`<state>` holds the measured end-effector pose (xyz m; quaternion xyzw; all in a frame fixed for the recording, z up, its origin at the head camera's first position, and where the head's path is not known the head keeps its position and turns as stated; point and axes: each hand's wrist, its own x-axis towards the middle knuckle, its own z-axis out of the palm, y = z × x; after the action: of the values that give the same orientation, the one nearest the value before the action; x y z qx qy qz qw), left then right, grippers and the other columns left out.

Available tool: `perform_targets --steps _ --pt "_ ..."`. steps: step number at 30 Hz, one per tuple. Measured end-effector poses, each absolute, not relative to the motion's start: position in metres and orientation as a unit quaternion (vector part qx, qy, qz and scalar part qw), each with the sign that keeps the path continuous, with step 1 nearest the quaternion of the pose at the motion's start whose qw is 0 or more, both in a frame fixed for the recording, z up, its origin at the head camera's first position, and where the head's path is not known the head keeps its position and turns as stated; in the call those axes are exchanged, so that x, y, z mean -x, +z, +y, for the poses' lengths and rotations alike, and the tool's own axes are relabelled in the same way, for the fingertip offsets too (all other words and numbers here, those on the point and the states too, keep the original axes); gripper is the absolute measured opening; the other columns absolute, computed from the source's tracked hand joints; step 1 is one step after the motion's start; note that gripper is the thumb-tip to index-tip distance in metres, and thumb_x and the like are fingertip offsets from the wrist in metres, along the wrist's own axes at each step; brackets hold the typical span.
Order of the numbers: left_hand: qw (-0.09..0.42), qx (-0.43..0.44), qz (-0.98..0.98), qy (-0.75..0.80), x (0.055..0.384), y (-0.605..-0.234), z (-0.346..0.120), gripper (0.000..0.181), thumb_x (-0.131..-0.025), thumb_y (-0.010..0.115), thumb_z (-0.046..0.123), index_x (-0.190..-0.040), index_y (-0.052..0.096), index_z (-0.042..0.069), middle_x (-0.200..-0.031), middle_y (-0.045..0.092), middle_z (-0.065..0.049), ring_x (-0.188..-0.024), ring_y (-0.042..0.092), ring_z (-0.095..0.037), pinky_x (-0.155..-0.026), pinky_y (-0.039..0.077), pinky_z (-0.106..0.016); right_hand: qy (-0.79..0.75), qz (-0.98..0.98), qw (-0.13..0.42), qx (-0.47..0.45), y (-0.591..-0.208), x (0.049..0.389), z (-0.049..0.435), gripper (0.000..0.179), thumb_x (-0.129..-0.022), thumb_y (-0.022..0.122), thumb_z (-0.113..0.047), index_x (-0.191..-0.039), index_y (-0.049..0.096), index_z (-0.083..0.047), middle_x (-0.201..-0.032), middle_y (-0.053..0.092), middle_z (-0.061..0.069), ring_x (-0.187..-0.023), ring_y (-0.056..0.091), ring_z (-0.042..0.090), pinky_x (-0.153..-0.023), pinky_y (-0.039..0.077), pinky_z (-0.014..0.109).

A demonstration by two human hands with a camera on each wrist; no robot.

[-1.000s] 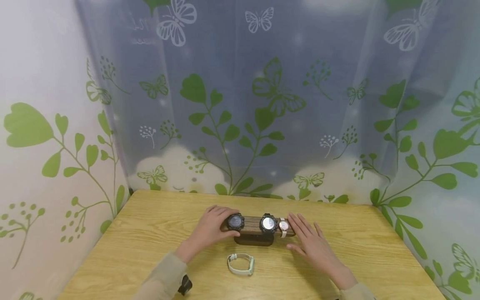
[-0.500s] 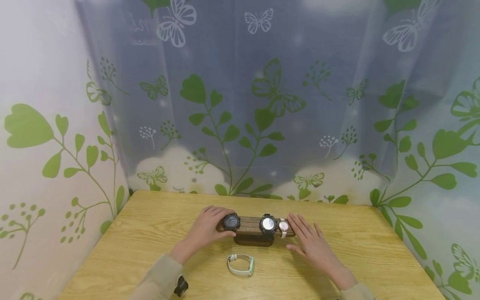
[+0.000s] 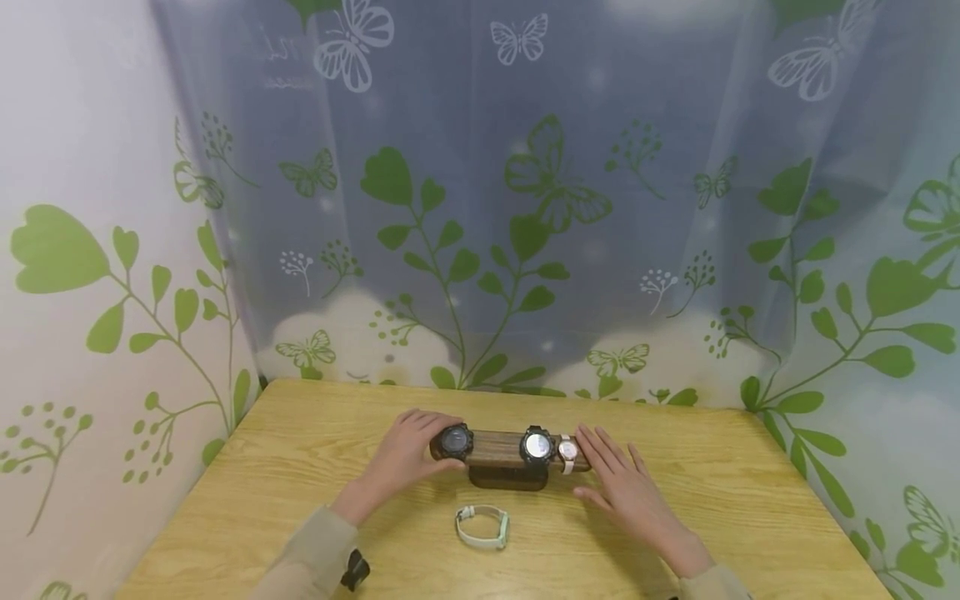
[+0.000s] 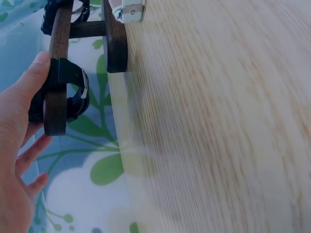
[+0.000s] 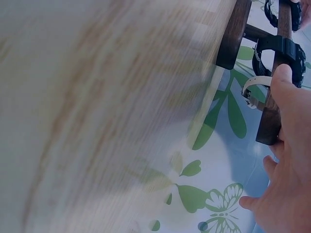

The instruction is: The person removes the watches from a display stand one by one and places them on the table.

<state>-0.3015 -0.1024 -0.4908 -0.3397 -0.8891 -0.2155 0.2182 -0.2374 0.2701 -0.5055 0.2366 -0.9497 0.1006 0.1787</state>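
A dark wooden watch stand [image 3: 497,448] stands on the table, with a raised bar over a small base. At the bar's left end my left hand [image 3: 401,454] holds a black sports watch [image 3: 454,440], thumb in front and fingers behind. My right hand [image 3: 630,500] grips the right end of the stand, its thumb on the front side in the right wrist view and its fingers nearly straight. Close to those fingers, a small white-strapped watch [image 3: 567,450] and a second black watch [image 3: 537,446] sit side by side on the bar. Both straps loop under it.
A pale mint-strapped watch [image 3: 503,530] lies buckled on the wooden table [image 3: 420,558] in front of the stand. Behind the table's far edge hangs a blue curtain [image 3: 480,250] with green leaf and butterfly prints.
My left hand has shifted left, and the black watch in it has slid along the bar to the left end. The right hand and the other watches stay in place.
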Motion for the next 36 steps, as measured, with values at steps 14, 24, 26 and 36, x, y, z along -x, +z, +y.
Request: perform_targets --steps 14,24,26,36 --pt "0.217 0.334 -0.895 -0.199 0.299 -0.490 -0.111 0.067 -0.076 0.086 0.047 -0.133 0.066 0.017 -0.126 0.070 -0.003 -0.118 0.062 -0.026 -0.112 0.040 -0.054 0.104 -0.950 0.172 -0.238 -0.508 0.239 0.271 0.086 -0.094 0.071 -0.037 -0.162 0.026 -0.013 -0.167 0.025 0.009 -0.149 0.029 0.038 -0.115 0.023 0.071" --pt "0.215 0.325 -0.899 -0.198 0.298 -0.489 -0.120 0.067 -0.076 0.086 0.047 -0.132 0.066 0.017 -0.127 0.069 -0.003 -0.117 0.063 -0.025 -0.111 0.041 -0.052 0.105 -0.953 0.162 -0.232 -0.507 0.238 0.271 0.085 -0.095 0.070 -0.038 -0.162 0.025 -0.012 -0.168 0.022 0.008 -0.150 0.027 0.038 -0.116 0.021 0.071" --pt "0.217 0.324 -0.899 -0.199 0.297 -0.489 -0.121 0.067 -0.075 0.087 0.046 -0.132 0.066 0.017 -0.127 0.070 -0.003 -0.117 0.063 -0.026 -0.111 0.041 -0.053 0.105 -0.954 0.161 -0.231 -0.507 0.237 0.271 0.085 -0.095 0.070 -0.038 -0.162 0.025 -0.012 -0.168 0.022 0.008 -0.151 0.026 0.038 -0.116 0.020 0.070" --pt "0.243 0.325 -0.888 -0.217 0.292 -0.482 -0.127 0.067 -0.069 0.093 0.038 -0.127 0.069 0.015 -0.123 0.071 -0.006 -0.114 0.064 -0.029 -0.110 0.042 -0.058 0.108 -0.954 0.160 -0.231 -0.504 0.236 0.270 0.086 -0.095 0.071 -0.036 -0.163 0.024 -0.012 -0.167 0.023 0.010 -0.150 0.027 0.038 -0.116 0.020 0.071"
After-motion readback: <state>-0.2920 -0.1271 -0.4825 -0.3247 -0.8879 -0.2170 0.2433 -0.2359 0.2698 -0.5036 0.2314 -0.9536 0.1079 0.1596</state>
